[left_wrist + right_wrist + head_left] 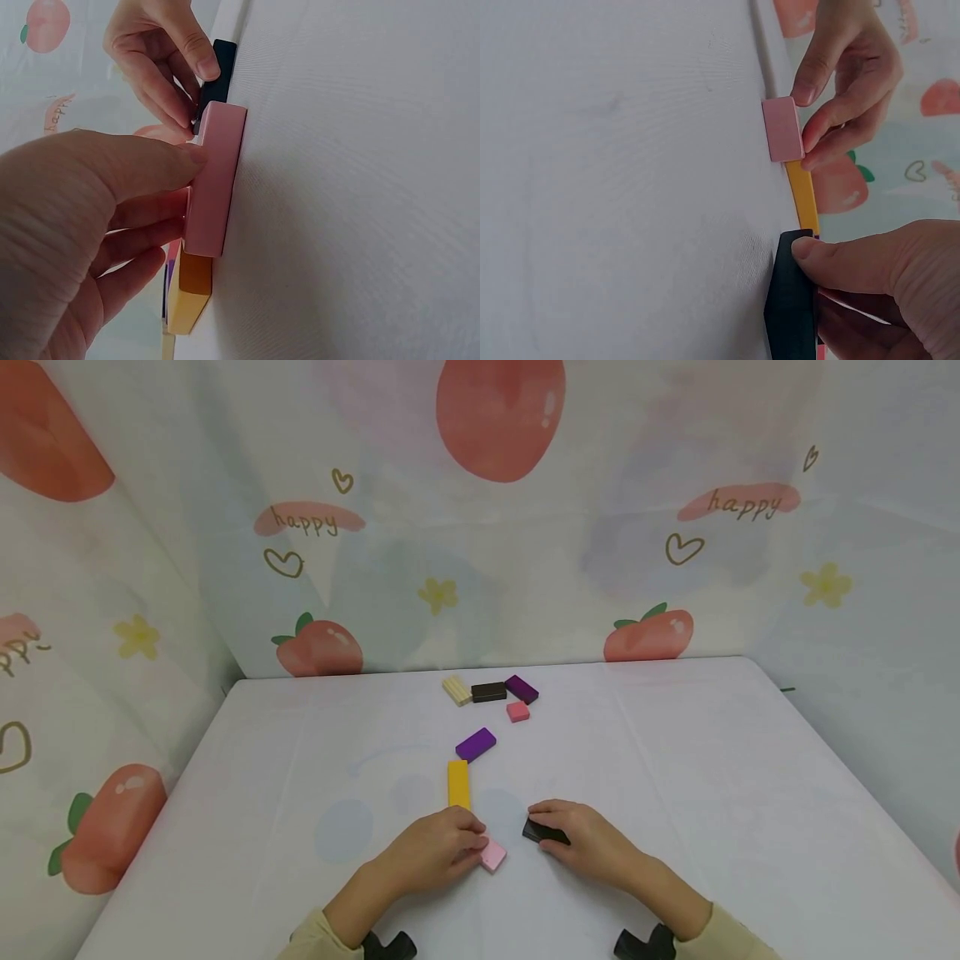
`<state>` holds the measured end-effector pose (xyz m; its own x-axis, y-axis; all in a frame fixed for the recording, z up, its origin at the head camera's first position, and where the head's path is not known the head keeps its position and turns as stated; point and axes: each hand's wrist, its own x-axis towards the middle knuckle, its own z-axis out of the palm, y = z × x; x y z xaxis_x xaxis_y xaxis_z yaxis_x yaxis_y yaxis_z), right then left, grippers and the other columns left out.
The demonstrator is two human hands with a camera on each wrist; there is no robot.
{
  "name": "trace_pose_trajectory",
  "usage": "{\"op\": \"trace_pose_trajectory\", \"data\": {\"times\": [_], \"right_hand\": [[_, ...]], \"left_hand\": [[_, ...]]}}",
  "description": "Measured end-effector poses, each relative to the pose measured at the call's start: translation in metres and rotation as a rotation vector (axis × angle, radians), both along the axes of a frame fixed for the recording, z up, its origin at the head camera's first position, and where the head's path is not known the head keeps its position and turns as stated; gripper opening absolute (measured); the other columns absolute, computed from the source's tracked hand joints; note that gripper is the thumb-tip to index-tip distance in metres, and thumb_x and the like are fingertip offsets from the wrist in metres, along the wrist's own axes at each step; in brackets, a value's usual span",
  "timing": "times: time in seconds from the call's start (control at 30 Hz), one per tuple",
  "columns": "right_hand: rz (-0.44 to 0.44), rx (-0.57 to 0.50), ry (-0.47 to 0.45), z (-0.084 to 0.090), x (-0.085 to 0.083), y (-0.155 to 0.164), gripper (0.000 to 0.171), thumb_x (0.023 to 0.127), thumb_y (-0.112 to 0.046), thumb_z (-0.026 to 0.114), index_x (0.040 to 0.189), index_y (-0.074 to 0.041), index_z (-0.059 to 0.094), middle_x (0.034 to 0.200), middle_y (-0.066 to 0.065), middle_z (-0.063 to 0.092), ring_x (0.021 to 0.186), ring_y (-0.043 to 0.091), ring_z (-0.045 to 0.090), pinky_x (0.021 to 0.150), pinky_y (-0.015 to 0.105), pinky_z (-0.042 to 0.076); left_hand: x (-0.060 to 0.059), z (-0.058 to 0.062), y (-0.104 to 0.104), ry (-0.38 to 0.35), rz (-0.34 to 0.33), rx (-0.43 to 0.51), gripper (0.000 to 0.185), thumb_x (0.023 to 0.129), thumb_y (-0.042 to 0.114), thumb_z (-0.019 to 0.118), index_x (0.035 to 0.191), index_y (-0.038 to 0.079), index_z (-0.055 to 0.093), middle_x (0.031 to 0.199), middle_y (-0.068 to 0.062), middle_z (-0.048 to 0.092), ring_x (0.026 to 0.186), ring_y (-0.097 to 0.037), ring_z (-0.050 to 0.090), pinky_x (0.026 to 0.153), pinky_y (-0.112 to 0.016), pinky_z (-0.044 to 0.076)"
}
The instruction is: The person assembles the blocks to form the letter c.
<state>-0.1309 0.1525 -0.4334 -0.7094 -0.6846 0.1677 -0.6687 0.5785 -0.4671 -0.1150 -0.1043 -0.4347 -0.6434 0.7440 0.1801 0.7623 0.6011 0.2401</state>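
Observation:
My left hand [429, 852] pinches a pink block [493, 855] that lies on the table, thumb on one side and fingertips on the other. To its right, my right hand [596, 845] holds a black block [536, 831] between thumb and fingers, low over or on the table. A gap separates the two held blocks. Just beyond my left hand lies a yellow block [459, 783], its near end hidden by that hand. A purple block [476, 744] lies at an angle by the yellow one's far end. The right wrist view shows the black block's [789, 300] slanted faces.
Near the table's far edge sit a cream block [456, 690], a dark block [489, 692], a darker purple block [522, 688] and a small coral block [518, 712]. A white cloth [690, 760] covers the table. Patterned curtains [525, 568] hang behind it and at the sides.

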Motion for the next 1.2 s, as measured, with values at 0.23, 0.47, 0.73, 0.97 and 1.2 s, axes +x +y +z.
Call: {"op": "trace_pose_trajectory", "data": {"times": [0.23, 0.47, 0.73, 0.97, 1.2], "right_hand": [[0.017, -0.004, 0.004, 0.0, 0.006, -0.002, 0.031, 0.079, -0.006, 0.071, 0.106, 0.006, 0.065, 0.111, 0.01, 0.062, 0.104, 0.022, 0.058, 0.086, 0.037, 0.048], [0.011, 0.004, -0.025, 0.0, 0.011, -0.004, 0.031, 0.08, -0.009, 0.071, 0.107, 0.004, 0.066, 0.112, 0.008, 0.062, 0.105, 0.021, 0.057, 0.087, 0.035, 0.047], [0.05, 0.011, -0.058, 0.003, 0.017, -0.007, 0.03, 0.081, -0.01, 0.069, 0.108, 0.004, 0.065, 0.112, 0.007, 0.062, 0.105, 0.018, 0.056, 0.087, 0.034, 0.047], [0.059, 0.011, -0.066, 0.004, 0.02, -0.009, 0.029, 0.081, -0.01, 0.069, 0.107, 0.003, 0.066, 0.113, 0.006, 0.061, 0.105, 0.018, 0.056, 0.087, 0.033, 0.047], [0.079, 0.005, -0.072, 0.004, 0.025, -0.011, 0.029, 0.081, -0.01, 0.07, 0.107, 0.002, 0.066, 0.113, 0.005, 0.061, 0.105, 0.017, 0.056, 0.087, 0.032, 0.047]], "left_hand": [[0.0, -0.002, 0.0, 0.01, 0.001, -0.01, 0.021, 0.086, 0.024, 0.065, 0.101, 0.011, 0.072, 0.1, 0.002, 0.061, 0.097, -0.007, 0.055, 0.085, -0.017, 0.044], [-0.001, -0.002, 0.001, -0.002, -0.002, -0.014, 0.021, 0.086, 0.023, 0.065, 0.103, 0.011, 0.072, 0.101, 0.003, 0.061, 0.097, -0.007, 0.054, 0.085, -0.017, 0.044], [0.0, 0.0, 0.0, 0.011, -0.004, -0.007, 0.021, 0.087, 0.023, 0.065, 0.102, 0.01, 0.072, 0.1, 0.002, 0.061, 0.097, -0.008, 0.055, 0.085, -0.017, 0.044], [0.0, 0.0, 0.0, 0.027, -0.011, 0.002, 0.021, 0.087, 0.023, 0.065, 0.101, 0.01, 0.073, 0.1, 0.002, 0.061, 0.097, -0.008, 0.055, 0.084, -0.017, 0.044], [0.0, 0.001, 0.0, 0.026, -0.01, 0.003, 0.02, 0.086, 0.023, 0.065, 0.1, 0.01, 0.073, 0.1, 0.001, 0.061, 0.097, -0.009, 0.055, 0.085, -0.017, 0.044]]}}
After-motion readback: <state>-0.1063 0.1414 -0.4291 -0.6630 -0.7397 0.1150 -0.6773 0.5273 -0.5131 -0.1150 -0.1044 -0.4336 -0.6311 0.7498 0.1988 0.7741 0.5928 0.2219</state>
